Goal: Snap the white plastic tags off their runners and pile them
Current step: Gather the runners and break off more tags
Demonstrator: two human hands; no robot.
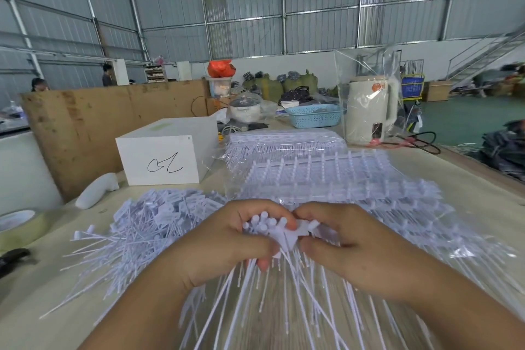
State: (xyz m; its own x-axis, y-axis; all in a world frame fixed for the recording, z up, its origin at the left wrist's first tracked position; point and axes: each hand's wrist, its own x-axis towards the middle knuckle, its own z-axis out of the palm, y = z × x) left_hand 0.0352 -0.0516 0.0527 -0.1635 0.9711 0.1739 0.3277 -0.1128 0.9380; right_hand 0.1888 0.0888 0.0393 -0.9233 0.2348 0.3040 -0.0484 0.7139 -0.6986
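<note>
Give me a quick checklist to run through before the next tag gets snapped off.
1. Left hand grips the bundle of tags: ok.
2. Right hand pinches the tag being worked: ok.
3. Pile of loose tags lies by the left hand, on the table: ok.
4. Stacked runners wait behind the hands: ok.
5. Tag already off its runner: cannot tell.

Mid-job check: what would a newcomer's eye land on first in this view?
Front and centre, the left hand and right hand grip a bunch of white tags, their thin tails fanning toward the camera. A loose pile of snapped tags lies to the left, and stacked runner sheets just behind the hands.
</note>
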